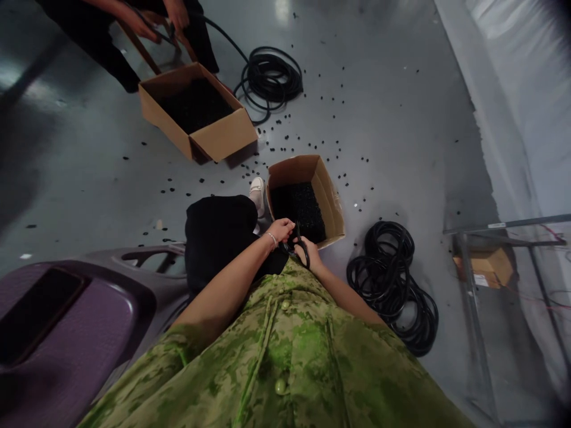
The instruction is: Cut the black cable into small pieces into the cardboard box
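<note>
Over the near edge of a cardboard box [329, 199], my two hands are close together. My right hand [314, 257] is closed around a pair of black-handled scissors [306, 252], whose blades point up toward the box. My left hand [281, 228], a bracelet at its wrist, is pinched beside the blades. It seems to hold a black hose, though the fingers and shadow hide most of it. Small black cut pieces [297, 205] fill the bottom of the box.
Coiled black hose [392, 285] lies on the floor at right, another coil [273, 74] farther off. A co-worker's hands [176, 15] are above a second box [225, 134]. Black bits dot the floor. A purple chair [100, 321] bears a phone [40, 312]; a metal frame [473, 315] stands right.
</note>
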`<state>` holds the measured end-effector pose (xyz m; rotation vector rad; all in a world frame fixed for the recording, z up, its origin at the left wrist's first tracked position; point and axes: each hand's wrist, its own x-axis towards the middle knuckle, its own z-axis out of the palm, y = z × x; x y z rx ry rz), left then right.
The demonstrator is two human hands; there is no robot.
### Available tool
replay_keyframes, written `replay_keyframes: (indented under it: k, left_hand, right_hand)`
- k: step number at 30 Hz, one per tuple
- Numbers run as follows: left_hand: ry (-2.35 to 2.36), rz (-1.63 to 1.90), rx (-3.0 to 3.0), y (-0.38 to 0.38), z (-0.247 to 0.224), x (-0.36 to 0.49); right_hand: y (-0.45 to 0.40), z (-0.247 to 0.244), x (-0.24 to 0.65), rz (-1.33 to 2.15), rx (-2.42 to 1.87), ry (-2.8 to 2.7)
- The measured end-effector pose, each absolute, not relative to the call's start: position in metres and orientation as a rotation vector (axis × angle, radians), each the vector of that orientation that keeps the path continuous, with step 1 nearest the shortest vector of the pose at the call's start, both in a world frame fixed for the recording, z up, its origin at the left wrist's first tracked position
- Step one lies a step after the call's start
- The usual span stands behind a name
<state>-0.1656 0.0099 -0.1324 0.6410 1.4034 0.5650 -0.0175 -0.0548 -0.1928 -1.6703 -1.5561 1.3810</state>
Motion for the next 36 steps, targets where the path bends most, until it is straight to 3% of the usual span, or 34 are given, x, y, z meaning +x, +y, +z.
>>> replay_keyframes:
  k: [8,19,36]
  left_hand:
    - [1.408,0.564,0.607,0.012,-0.13,-0.165]
    - [1.485,0.72,0.631,0.004,-0.133,-0.161]
    - [1.537,0.537,0.832,0.005,-0.146,-0.164]
  right_hand:
    - [-0.051,-0.198,-0.019,1.163,-1.851,-1.747]
    - [-0.049,-0.211,-0.017,1.118,-1.882,-1.785]
    - [-0.046,-0.193,-0.023,1.619,-1.575,-1.285]
